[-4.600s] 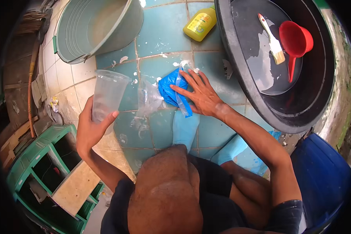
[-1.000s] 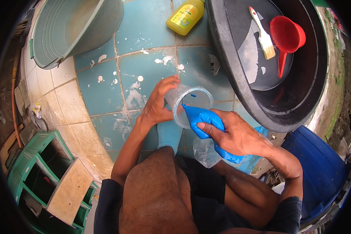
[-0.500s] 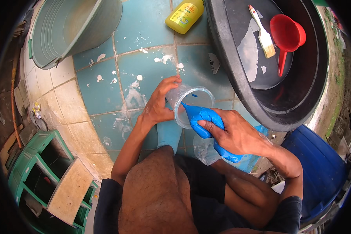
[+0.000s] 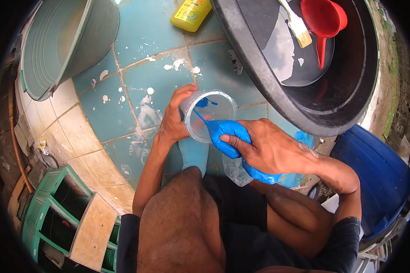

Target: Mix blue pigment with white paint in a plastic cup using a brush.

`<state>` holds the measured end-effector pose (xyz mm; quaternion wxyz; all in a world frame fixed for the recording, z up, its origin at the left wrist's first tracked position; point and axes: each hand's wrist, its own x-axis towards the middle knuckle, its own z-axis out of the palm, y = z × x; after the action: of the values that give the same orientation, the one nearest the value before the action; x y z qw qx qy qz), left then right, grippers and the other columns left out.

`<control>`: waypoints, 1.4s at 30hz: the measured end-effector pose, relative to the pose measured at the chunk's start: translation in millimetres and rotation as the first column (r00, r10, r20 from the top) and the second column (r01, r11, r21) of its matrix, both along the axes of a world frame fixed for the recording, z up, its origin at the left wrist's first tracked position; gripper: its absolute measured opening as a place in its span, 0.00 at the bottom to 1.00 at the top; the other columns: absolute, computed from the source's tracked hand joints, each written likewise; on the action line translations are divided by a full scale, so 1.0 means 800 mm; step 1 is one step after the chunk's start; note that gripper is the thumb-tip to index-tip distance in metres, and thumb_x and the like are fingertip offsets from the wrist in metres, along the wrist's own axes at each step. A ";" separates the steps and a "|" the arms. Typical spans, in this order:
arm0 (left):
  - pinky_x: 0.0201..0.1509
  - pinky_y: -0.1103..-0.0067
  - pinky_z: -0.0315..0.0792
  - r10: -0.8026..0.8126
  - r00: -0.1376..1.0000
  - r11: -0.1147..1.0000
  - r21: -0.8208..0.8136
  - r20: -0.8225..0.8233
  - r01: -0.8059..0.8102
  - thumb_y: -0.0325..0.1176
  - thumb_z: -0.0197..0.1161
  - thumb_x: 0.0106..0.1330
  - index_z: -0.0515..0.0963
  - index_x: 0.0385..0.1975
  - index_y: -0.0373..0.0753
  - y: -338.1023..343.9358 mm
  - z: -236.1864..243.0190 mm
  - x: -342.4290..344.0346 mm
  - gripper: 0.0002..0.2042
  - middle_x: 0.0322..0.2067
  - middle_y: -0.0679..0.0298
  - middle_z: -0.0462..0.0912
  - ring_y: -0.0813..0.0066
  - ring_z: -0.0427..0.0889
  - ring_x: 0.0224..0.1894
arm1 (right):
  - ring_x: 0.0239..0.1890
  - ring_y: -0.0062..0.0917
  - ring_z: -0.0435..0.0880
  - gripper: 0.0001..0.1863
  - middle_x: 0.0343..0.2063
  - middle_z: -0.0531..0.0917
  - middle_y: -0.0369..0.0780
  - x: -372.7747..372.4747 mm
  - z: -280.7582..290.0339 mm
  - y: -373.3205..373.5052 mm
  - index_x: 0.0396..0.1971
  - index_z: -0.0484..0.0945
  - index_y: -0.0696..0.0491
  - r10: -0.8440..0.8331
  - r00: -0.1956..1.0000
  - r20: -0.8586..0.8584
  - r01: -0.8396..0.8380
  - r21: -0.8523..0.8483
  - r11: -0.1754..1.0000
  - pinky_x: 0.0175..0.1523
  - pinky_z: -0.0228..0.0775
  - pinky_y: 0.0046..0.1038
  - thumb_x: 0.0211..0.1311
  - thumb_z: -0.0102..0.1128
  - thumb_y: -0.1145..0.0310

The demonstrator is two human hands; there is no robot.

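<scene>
My left hand (image 4: 174, 120) is wrapped round a clear plastic cup (image 4: 217, 112), tipped so that its mouth faces me. My right hand (image 4: 273, 148) grips a plastic bag of blue paint (image 4: 227, 135), its narrow corner pointing into the cup's mouth. A thin blue stream runs from that corner into the cup, where a small patch of blue paint (image 4: 204, 103) lies at the bottom. Below my right hand hangs a clear, crumpled part of plastic (image 4: 236, 170). Both hands are above my lower legs.
At the right stands a black basin (image 4: 253, 68) with water, a paintbrush (image 4: 297, 26) and a red dipper (image 4: 322, 20). A yellow bottle (image 4: 191, 14) lies beyond the cup. Left are a grey-green tub (image 4: 73, 50) and green plastic furniture (image 4: 43, 214); a blue container (image 4: 369, 177) is at right.
More blue paint shows inside the cup, and a thin stream now runs from the bag's corner. Both hands, the cup and the bag appear slightly further left as the whole view has shifted.
</scene>
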<state>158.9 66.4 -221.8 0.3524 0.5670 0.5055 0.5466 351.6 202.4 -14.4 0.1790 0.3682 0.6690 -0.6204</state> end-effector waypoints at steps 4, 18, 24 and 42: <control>0.58 0.64 0.82 0.018 0.998 1.000 0.026 -0.053 -0.017 0.31 0.85 0.50 0.61 0.67 0.45 0.002 0.000 0.000 0.45 0.60 0.46 0.74 0.51 0.80 0.60 | 0.25 0.55 0.80 0.16 0.19 0.78 0.55 0.004 -0.002 -0.001 0.32 0.79 0.59 -0.020 1.000 -0.022 0.019 -0.008 1.000 0.34 0.71 0.47 0.76 0.54 0.63; 0.60 0.63 0.80 0.020 0.994 0.999 0.052 -0.111 -0.014 0.31 0.85 0.50 0.64 0.66 0.43 0.005 0.004 0.000 0.43 0.59 0.47 0.76 0.50 0.80 0.60 | 0.24 0.58 0.78 0.15 0.17 0.76 0.57 0.008 -0.013 -0.005 0.32 0.79 0.60 -0.028 0.998 -0.049 0.029 0.016 0.999 0.30 0.71 0.47 0.75 0.53 0.64; 0.60 0.63 0.81 0.034 0.993 0.998 0.050 -0.112 -0.028 0.30 0.85 0.50 0.64 0.65 0.43 0.004 0.007 0.001 0.43 0.57 0.47 0.77 0.49 0.80 0.61 | 0.21 0.57 0.78 0.20 0.15 0.74 0.58 0.010 -0.012 -0.004 0.26 0.80 0.63 -0.011 0.999 -0.052 0.013 0.040 0.999 0.29 0.71 0.47 0.74 0.54 0.63; 0.58 0.64 0.83 -0.019 0.980 1.000 -0.011 -0.200 0.017 0.29 0.85 0.49 0.61 0.66 0.43 0.005 0.008 -0.003 0.45 0.57 0.45 0.76 0.49 0.81 0.60 | 0.21 0.56 0.78 0.21 0.15 0.75 0.58 0.013 -0.014 -0.003 0.22 0.78 0.64 -0.001 0.999 -0.032 0.002 0.017 1.000 0.28 0.71 0.47 0.73 0.55 0.63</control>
<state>156.5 70.4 -215.5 0.3076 0.6220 0.5356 0.4813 361.9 200.3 -25.5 0.1646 0.3601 0.6767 -0.6208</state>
